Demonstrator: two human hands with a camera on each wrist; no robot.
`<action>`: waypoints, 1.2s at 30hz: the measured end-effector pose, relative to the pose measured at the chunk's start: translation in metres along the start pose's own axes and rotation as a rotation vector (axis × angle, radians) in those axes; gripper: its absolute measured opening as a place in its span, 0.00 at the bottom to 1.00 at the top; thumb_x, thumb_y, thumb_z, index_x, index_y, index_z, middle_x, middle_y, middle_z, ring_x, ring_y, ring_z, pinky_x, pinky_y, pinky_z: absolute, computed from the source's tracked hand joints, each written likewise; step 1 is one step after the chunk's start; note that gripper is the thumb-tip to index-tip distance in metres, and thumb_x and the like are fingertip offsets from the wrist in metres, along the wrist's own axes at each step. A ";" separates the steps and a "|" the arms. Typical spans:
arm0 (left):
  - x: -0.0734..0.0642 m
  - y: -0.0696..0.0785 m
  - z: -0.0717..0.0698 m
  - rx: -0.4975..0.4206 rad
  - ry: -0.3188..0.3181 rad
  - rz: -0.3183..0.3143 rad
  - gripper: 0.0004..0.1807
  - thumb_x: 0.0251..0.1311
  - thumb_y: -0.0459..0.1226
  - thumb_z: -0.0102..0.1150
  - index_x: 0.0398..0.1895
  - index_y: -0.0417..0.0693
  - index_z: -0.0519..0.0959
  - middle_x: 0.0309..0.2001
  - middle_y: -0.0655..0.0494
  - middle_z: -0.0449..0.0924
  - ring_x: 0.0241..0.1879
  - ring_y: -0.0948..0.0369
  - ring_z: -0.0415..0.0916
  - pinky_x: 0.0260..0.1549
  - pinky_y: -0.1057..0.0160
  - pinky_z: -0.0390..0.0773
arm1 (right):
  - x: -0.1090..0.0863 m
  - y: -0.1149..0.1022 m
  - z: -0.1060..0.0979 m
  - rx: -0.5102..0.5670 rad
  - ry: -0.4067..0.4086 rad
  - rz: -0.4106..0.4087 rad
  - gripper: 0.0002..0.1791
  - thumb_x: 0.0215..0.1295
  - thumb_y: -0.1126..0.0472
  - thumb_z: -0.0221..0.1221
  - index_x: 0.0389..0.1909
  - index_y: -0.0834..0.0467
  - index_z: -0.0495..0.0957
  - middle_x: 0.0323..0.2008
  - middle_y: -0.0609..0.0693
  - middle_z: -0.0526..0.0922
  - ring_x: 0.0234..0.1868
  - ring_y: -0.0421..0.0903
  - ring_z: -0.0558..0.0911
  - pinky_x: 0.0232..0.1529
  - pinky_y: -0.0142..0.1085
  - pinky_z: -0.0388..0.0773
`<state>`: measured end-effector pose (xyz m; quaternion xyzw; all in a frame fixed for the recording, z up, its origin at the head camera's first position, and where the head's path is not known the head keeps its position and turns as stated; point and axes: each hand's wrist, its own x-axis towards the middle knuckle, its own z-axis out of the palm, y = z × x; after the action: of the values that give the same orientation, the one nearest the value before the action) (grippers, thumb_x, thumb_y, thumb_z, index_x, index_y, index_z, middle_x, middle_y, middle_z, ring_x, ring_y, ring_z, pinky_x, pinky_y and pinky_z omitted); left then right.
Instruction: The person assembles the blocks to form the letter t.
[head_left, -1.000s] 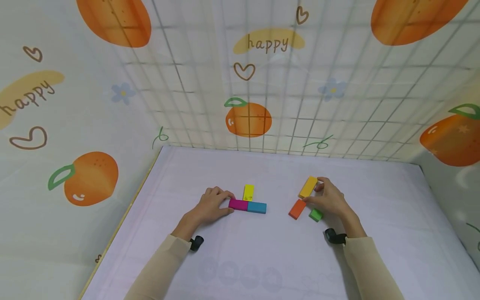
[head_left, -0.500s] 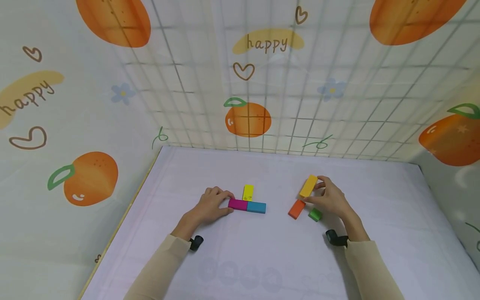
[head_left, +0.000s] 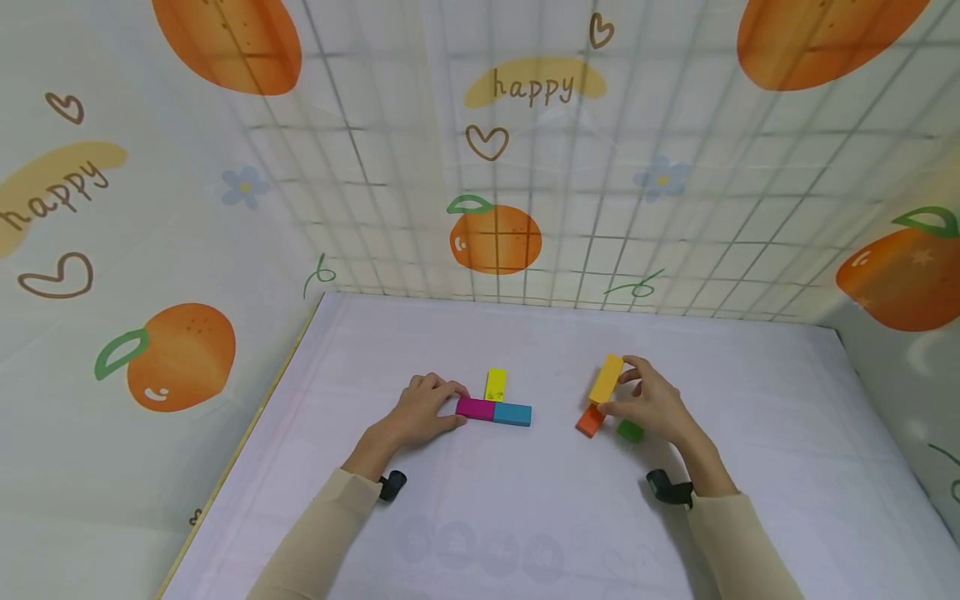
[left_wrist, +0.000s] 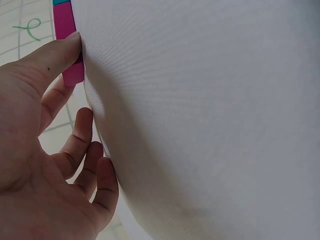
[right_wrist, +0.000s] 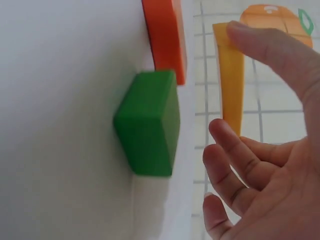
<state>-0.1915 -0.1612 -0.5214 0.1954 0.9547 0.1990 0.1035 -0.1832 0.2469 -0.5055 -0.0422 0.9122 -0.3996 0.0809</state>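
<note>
With thumb and index finger, my left hand (head_left: 416, 414) pinches the left end of a magenta block (head_left: 476, 408) lying on the table. A blue block (head_left: 513, 415) sits end to end with it, and a bright yellow block (head_left: 496, 385) stands out behind where they meet. My right hand (head_left: 651, 402) holds an orange-yellow block (head_left: 606, 380) by its ends, raised off the table in the right wrist view. An orange block (head_left: 590, 422) lies below it, its far part covered from the head camera. Near the right thumb is a small green block (right_wrist: 147, 120).
The white table (head_left: 480, 500) has its far edge against a curtain (head_left: 375, 150) printed with oranges and hearts. A yellowish edge strip (head_left: 247, 433) runs down the table's left side. Each wrist wears a small black camera.
My right hand has lifted the orange-yellow block and shifted it slightly left and nearer, so it now overlaps the orange block in the head view. My left hand stays put.
</note>
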 end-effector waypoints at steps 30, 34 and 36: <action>0.002 0.000 0.001 -0.009 0.004 -0.010 0.20 0.61 0.50 0.68 0.56 0.67 0.77 0.51 0.58 0.71 0.57 0.52 0.61 0.53 0.51 0.65 | -0.019 -0.035 0.052 -0.031 -0.013 -0.181 0.52 0.47 0.49 0.78 0.69 0.60 0.62 0.48 0.50 0.79 0.44 0.48 0.76 0.51 0.58 0.63; 0.002 0.001 0.001 -0.009 0.004 -0.014 0.20 0.61 0.50 0.68 0.56 0.67 0.77 0.51 0.57 0.71 0.57 0.52 0.61 0.54 0.50 0.65 | -0.019 -0.039 0.059 -0.028 -0.041 -0.191 0.52 0.46 0.49 0.78 0.70 0.60 0.62 0.48 0.49 0.79 0.38 0.47 0.76 0.46 0.51 0.64; 0.002 0.001 0.001 -0.005 0.001 -0.016 0.21 0.61 0.50 0.68 0.57 0.67 0.77 0.51 0.57 0.71 0.57 0.52 0.61 0.54 0.51 0.66 | -0.019 -0.041 0.062 -0.021 -0.054 -0.195 0.52 0.46 0.49 0.78 0.70 0.60 0.62 0.47 0.49 0.79 0.35 0.47 0.76 0.42 0.47 0.65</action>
<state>-0.1927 -0.1593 -0.5224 0.1872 0.9559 0.2007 0.1050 -0.1527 0.1771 -0.5141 -0.1425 0.9054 -0.3945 0.0656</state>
